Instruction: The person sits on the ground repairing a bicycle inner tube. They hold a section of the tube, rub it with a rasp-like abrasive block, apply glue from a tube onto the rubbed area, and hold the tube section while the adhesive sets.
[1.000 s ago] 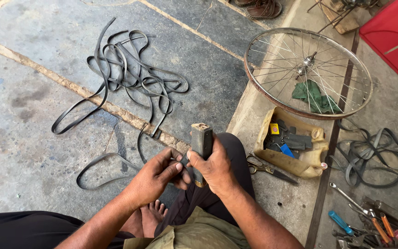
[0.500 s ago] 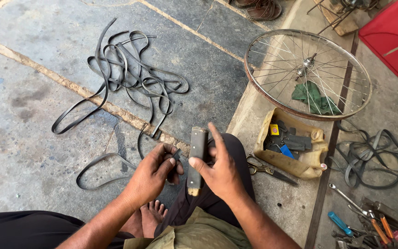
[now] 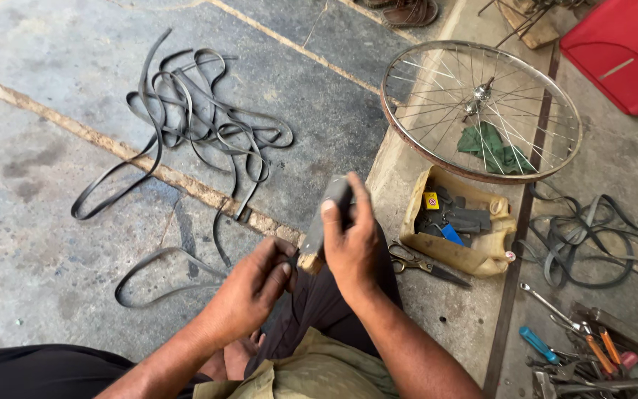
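My right hand grips a flat grey block with a wooden underside, tilted up on edge above my knee. My left hand is curled at the block's lower end, fingers closed around something small and dark that I cannot make out. Both hands hover over my dark-trousered leg.
Black rubber inner tubes lie tangled on the concrete to the left. A spoked bicycle rim with a green rag lies ahead right. A cut yellow container of patches, scissors, hand tools and a red box sit right.
My right hand has turned the block from flat-facing to on edge and shifted its grip higher along it. My left hand stayed at the lower end.
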### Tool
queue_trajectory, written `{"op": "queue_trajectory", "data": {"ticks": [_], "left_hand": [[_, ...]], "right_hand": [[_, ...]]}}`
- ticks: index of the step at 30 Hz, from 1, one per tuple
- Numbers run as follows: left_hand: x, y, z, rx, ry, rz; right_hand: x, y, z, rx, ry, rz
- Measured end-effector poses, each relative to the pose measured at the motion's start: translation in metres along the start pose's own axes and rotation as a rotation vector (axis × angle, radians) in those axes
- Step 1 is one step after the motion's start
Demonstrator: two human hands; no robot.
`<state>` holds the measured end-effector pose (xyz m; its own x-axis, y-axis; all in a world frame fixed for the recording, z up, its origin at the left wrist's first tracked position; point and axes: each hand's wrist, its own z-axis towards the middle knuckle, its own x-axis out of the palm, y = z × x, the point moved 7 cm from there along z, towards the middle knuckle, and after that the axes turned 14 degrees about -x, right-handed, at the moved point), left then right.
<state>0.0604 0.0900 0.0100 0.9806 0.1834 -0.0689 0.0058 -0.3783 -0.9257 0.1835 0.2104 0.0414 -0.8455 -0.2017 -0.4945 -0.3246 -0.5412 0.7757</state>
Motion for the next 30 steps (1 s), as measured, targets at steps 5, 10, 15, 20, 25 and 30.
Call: {"op": "queue_trajectory", "data": {"ticks": [5, 10, 15, 20, 25, 30], "left_hand": [[-0.015, 0.016, 0.004, -0.151, 0.027, -0.113], [0.001, -0.001, -0.001, 0.268, -0.098, 0.246], [0.001, 0.019, 0.006, -0.037, 0.081, -0.21], [-0.018, 0.009, 0.003, 0.065, -0.05, 0.155], [0.003, 0.003, 0.002, 0.095, 0.032, 0.039], [-0.011, 0.015, 0.005, -0.101, 0.065, -0.133]], "right_hand": [[-0.002, 0.052, -0.049, -0.246, 0.181, 0.135], [0.013, 0.001, -0.02, 0.048, 0.139, 0.113], [-0.014, 0.019, -0.005, -0.147, -0.081, -0.016], [-0.001, 0.074, -0.047, -0.441, 0.221, 0.067], [0.01, -0.006, 0.002, 0.163, 0.113, 0.059], [-0.015, 0.046, -0.022, -0.351, 0.007, -0.042]]}}
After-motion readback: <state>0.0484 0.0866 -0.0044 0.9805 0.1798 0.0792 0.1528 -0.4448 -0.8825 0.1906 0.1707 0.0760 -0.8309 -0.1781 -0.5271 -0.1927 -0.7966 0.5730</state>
